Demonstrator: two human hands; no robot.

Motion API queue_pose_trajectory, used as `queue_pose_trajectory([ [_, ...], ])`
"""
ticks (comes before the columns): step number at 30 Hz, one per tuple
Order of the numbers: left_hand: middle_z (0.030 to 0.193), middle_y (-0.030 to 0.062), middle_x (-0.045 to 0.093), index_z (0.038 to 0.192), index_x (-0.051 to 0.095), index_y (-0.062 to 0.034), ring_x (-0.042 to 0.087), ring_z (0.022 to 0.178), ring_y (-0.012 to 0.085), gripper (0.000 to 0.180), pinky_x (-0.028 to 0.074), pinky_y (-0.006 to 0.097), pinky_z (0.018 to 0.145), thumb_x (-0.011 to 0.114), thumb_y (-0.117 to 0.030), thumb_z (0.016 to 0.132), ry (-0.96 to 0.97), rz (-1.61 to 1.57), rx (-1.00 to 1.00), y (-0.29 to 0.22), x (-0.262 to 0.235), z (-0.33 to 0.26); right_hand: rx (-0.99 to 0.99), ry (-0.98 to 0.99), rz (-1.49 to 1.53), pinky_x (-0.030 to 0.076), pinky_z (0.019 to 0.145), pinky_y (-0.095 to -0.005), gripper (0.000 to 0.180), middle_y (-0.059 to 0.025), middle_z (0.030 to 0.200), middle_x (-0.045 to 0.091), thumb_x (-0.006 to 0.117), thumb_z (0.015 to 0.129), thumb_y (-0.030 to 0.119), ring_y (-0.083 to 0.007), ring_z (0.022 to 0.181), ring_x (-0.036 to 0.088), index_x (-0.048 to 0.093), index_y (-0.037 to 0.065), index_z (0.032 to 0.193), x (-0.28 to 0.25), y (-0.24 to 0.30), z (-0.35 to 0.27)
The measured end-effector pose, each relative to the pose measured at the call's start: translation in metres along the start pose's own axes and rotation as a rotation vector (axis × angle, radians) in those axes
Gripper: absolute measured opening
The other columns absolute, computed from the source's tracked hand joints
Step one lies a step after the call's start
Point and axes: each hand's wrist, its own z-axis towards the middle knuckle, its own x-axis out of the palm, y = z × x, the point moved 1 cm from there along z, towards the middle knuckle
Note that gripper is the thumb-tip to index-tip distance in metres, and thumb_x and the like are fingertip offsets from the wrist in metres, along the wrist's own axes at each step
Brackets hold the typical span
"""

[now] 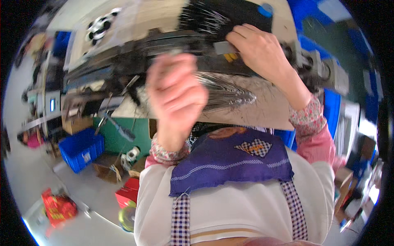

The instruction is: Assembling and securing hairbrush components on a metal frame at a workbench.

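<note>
My left hand (176,88) is raised above the bench, fingers curled into a fist and smeared by motion. Something small and greyish may show at its fingertips, too blurred to name. My right hand (260,51) reaches over the right part of a long dark machine (164,45), palm down, fingers bent together. Its fingertips point at a black surface (248,16) with many thin, shiny wire-like strands (209,20); what they pinch, if anything, is hidden. A grey plate (223,48) and a yellow piece lie beside it. Nearer me, a bundle of thin metal wires (234,95) spreads on the bench.
A blue round lid (265,10) sits at the far edge. Black-and-white balls (100,26) lie in a clear tray at far left. A blue-handled tool (123,130) hangs at the bench's left side, above a blue crate (82,149). Grey machine parts (324,69) stand right.
</note>
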Motion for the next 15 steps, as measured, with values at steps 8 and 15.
queue_pose_trajectory([
  [8,0.058,0.0024,0.051,0.07,0.041,-0.0086,0.042,0.041,0.0109,0.04,0.036,0.025,0.037,0.038,-0.036,0.099,0.007,0.493,0.221,-0.039,-0.05,-0.035,0.117,-0.039,0.009,0.047,0.063,-0.0367,0.013,-0.0131,0.082,0.055,0.056,0.072,0.002,-0.028,0.075,0.058,0.056,0.001,0.085,-0.01,-0.013,0.035],
  [15,0.08,0.0112,0.061,0.086,0.056,-0.0021,0.057,0.072,0.024,0.013,0.046,0.035,0.066,0.063,-0.013,0.086,-0.29,2.193,0.517,-0.025,-0.104,-0.079,0.291,0.381,0.48,0.048,0.068,-0.0413,0.012,-0.0112,0.084,0.06,0.061,0.078,0.008,-0.0323,0.079,0.06,0.056,0.004,0.089,0.001,0.036,-0.087],
])
